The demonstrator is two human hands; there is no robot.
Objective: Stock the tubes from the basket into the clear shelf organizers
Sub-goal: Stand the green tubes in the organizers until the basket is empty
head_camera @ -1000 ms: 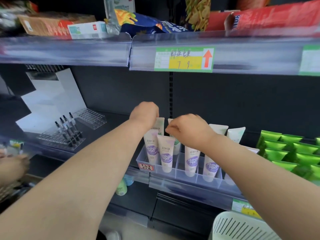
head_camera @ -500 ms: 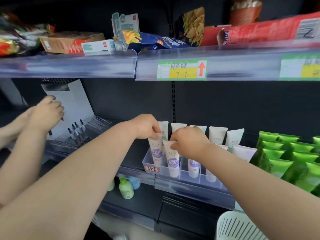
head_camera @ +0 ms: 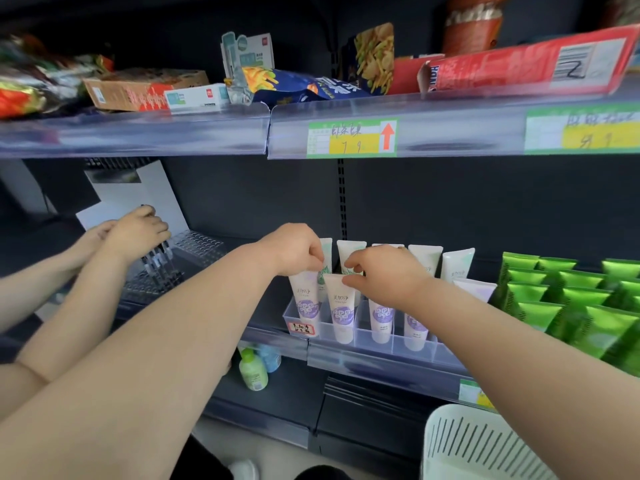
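- My left hand is curled, its fingertips pinching the crimped top of the leftmost purple tube. That tube stands in the end slot of the clear organizer on the shelf.
- My right hand is curled too, thumb and forefinger nipping the top of the second purple tube in the next slot.
- I should press each one straight down until its cap seats, label facing front.
- I should also keep my knuckles off the white-green tubes just behind, which look easy to topple.
- The basket sits low on my right, and I cannot tell whether any tubes remain inside.
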